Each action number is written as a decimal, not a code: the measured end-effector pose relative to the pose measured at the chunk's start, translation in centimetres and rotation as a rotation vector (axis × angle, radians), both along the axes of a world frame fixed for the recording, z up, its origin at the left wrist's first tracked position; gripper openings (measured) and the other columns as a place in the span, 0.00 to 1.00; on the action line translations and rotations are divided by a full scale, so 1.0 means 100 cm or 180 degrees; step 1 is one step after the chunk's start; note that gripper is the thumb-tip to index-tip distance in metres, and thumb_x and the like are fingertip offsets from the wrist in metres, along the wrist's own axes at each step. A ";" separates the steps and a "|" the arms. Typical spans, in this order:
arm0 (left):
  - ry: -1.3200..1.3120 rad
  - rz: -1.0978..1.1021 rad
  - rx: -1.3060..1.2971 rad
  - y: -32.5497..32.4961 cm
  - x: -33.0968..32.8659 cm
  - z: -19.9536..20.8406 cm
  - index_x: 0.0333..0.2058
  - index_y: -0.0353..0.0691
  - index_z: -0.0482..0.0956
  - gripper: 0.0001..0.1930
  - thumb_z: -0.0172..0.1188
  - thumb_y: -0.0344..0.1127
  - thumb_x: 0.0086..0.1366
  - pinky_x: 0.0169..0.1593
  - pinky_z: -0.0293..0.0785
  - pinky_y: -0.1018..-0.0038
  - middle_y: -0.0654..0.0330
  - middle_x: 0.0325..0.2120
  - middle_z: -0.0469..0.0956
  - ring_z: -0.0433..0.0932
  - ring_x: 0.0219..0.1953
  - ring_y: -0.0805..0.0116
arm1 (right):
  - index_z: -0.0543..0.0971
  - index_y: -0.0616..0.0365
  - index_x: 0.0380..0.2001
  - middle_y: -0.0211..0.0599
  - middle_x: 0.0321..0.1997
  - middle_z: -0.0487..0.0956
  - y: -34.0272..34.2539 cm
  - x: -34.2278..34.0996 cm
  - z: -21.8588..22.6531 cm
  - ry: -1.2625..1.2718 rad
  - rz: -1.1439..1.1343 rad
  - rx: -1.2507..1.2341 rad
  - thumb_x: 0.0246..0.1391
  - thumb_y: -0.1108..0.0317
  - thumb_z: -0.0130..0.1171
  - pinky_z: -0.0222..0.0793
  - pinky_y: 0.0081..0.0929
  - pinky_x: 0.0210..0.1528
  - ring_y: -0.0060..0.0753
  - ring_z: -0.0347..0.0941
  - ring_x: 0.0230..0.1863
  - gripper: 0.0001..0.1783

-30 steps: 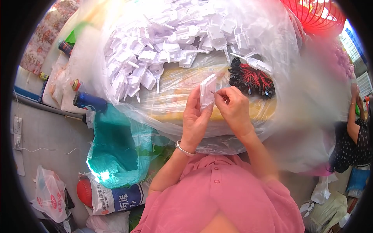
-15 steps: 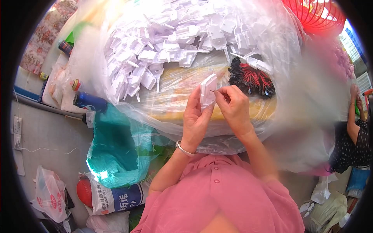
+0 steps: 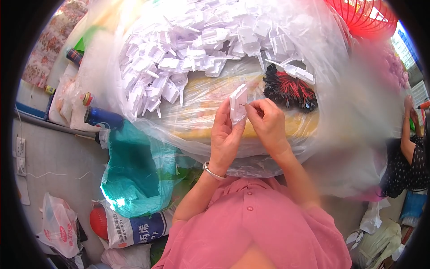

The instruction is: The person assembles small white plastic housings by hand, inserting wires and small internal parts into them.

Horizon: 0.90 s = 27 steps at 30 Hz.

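Observation:
My left hand [image 3: 225, 136] grips a small white plastic casing [image 3: 238, 103] by its lower edges, thumb in front, the casing tilted upright. At the casing's right side my right hand [image 3: 268, 123] is closed in a pinch, its fingertips almost touching the face. A thin dark wire runs from that pinch to the casing; its far end is too small to make out. Beyond my hands lies a heap of similar white casings [image 3: 170, 65], many with a narrow stem. A bundle of black and red wires [image 3: 293, 89] lies just beyond my right hand.
Clear plastic sheeting [image 3: 197, 114] covers the yellowish work surface. To the left are a blue can [image 3: 104, 117] and an open teal bag [image 3: 139, 166]. A red wire-ribbed basket [image 3: 365, 20] stands far right, near another person's arm [image 3: 406, 130]. Bags [image 3: 60, 228] lie on the floor.
Both hands have hardly moved. The casing has shifted very slightly left, and the right fingertips stay pinched beside it.

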State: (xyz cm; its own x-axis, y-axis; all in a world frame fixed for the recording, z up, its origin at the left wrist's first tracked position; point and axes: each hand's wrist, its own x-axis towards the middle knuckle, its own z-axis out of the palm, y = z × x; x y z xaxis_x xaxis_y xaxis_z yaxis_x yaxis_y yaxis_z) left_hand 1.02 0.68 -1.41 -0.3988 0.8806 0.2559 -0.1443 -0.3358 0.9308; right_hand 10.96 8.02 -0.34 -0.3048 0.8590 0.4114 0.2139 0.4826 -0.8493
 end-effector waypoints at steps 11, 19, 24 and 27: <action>0.0034 0.0011 0.0005 -0.001 -0.001 -0.006 0.62 0.40 0.51 0.32 0.51 0.19 0.60 0.56 0.64 0.74 0.56 0.54 0.64 0.65 0.54 0.69 | 0.76 0.60 0.25 0.40 0.24 0.74 -0.001 0.000 -0.005 -0.0140 -0.0144 0.0204 0.50 0.66 0.58 0.66 0.33 0.23 0.42 0.72 0.22 0.08; -0.0001 -0.0022 -0.0010 0.000 0.002 -0.004 0.62 0.40 0.51 0.32 0.51 0.20 0.61 0.56 0.64 0.74 0.56 0.54 0.64 0.65 0.54 0.69 | 0.76 0.65 0.26 0.41 0.23 0.73 0.002 0.000 -0.002 -0.0020 -0.0176 0.0023 0.50 0.69 0.58 0.64 0.26 0.25 0.31 0.70 0.21 0.08; -0.0171 -0.0018 0.0001 0.001 0.003 -0.003 0.61 0.35 0.52 0.30 0.48 0.16 0.60 0.60 0.57 0.74 0.56 0.57 0.60 0.60 0.58 0.69 | 0.77 0.67 0.28 0.27 0.22 0.74 0.003 -0.002 -0.005 0.0696 0.0371 -0.1016 0.53 0.67 0.58 0.61 0.15 0.25 0.13 0.65 0.24 0.11; -0.0169 0.0052 0.0056 0.002 0.005 -0.001 0.61 0.35 0.51 0.30 0.48 0.16 0.60 0.60 0.57 0.74 0.56 0.57 0.60 0.60 0.59 0.69 | 0.76 0.68 0.26 0.28 0.19 0.73 0.004 -0.005 -0.007 0.1001 0.0371 -0.1184 0.53 0.65 0.58 0.60 0.17 0.23 0.12 0.62 0.22 0.13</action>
